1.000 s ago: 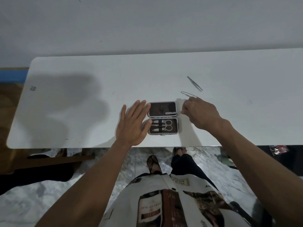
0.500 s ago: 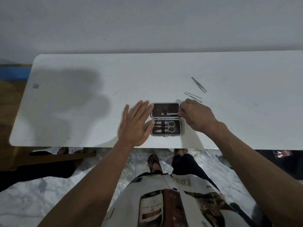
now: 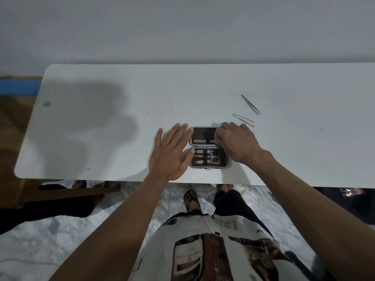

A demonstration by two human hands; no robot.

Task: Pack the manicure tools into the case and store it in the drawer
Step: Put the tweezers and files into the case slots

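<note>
The manicure case (image 3: 209, 164) lies open near the table's front edge. Its lower half holds scissors and clippers (image 3: 207, 157) under a strap. A thin metal file (image 3: 203, 141) lies along the upper half. My right hand (image 3: 235, 142) covers the upper half's right end, fingertips pinched on the file's end. My left hand (image 3: 170, 153) rests flat with fingers spread, its fingertips and thumb touching the case's left edge. Tweezers (image 3: 251, 104) and a thin pointed tool (image 3: 243, 118) lie loose on the table beyond my right hand.
The white table (image 3: 101, 128) stands against a pale wall, with its left end in shadow. Below the front edge I see marble floor, my legs and sandals, and a wooden frame (image 3: 71, 192) at the left.
My right hand has moved left from beside the case onto the upper half's right end. My left hand has stayed flat against the case's left edge.
</note>
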